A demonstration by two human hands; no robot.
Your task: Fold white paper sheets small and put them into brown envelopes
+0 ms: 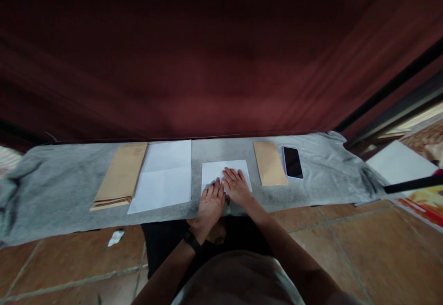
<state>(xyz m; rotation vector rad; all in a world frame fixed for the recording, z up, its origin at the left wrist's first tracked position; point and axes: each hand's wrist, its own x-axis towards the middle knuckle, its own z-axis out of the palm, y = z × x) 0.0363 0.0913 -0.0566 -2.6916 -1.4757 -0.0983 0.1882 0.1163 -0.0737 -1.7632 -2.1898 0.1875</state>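
A white sheet of paper (215,170), smaller than the sheets to its left, lies flat on the grey cloth in front of me. My left hand (212,200) rests on its lower edge, fingers extended and palm down, with a dark band on the wrist. Beside it, my right hand (236,186) lies on the right part of the same paper with its fingers spread. The hands almost touch near the paper's lower middle. Neither hand grips anything.
Left of the paper are larger creased white sheets (168,176) and a stack of brown envelopes (121,171). To the right lie one brown envelope (270,164) and a phone (293,162). A dark red surface (221,88) rises behind the cloth (69,185).
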